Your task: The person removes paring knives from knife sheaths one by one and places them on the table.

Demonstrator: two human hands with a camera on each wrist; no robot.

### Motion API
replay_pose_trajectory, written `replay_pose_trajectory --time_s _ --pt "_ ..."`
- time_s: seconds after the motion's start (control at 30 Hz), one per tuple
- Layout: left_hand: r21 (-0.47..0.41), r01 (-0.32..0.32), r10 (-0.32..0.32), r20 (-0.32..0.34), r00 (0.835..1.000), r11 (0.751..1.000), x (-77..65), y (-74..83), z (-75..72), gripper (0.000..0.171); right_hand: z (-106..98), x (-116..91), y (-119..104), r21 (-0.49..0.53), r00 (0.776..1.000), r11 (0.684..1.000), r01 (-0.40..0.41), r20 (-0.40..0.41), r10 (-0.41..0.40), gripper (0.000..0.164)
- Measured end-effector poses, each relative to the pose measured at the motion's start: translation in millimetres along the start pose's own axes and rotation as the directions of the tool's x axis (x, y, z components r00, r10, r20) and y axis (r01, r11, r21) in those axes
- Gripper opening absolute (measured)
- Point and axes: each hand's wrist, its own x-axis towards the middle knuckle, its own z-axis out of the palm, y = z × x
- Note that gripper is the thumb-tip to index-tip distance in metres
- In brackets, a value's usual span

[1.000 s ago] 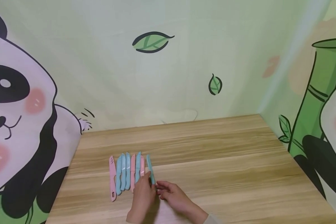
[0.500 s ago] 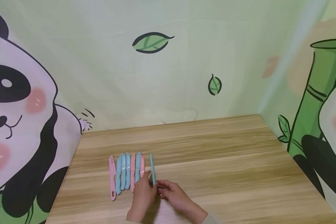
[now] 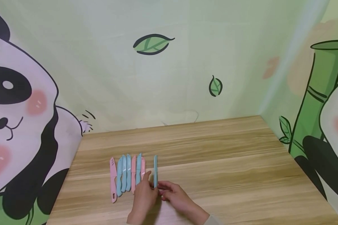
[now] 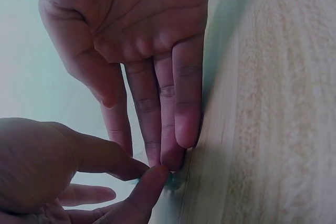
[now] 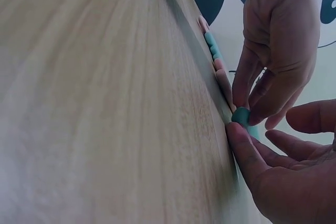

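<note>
In the head view, a light-blue sheathed fruit knife (image 3: 156,170) points almost straight away from me, apart from the row to its left. My left hand (image 3: 145,195) pinches its handle end between thumb and fingers. Lower right, my right hand (image 3: 176,197) keeps its fingers fairly straight, with the tips against that same end. The right wrist view shows the rounded blue handle end (image 5: 241,115) between the two hands. Side by side to the left lie several more fruit knives, among them blue ones (image 3: 124,173) and a pink one (image 3: 133,170); my left hand hides some of their lower parts.
A longer pink knife (image 3: 113,179) with slots in its sheath ends the row on the left. Everything lies on a wood-grain table (image 3: 228,175). Behind it hangs a pale green backdrop (image 3: 186,62) printed with pandas, bamboo and leaves.
The held blue knife's far end has swung to the right, so it now points straight away instead of slanting left. Both hands stay nearly in place; the row has not moved.
</note>
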Motion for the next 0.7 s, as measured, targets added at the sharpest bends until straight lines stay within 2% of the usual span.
replay_pose_trajectory --time_s 0.23,0.43,0.7 --pt "-0.037 -0.011 0.011 0.013 1.0 0.999 -2.9 2.5 -2.2 0.074 -3 0 -1 0.021 1.0 1.0 0.003 -0.014 -0.003 0.051" --pt "-0.095 0.002 0.005 0.072 0.997 0.996 -3.8 5.7 -2.1 0.077 -7 0 -3 0.046 0.998 0.999 0.001 -0.056 0.002 0.051" --pt "-0.137 -0.016 0.028 0.083 0.996 0.99 -3.3 5.1 3.9 0.064 -12 -1 -3 0.071 0.997 0.997 -0.004 -0.083 0.01 0.053"
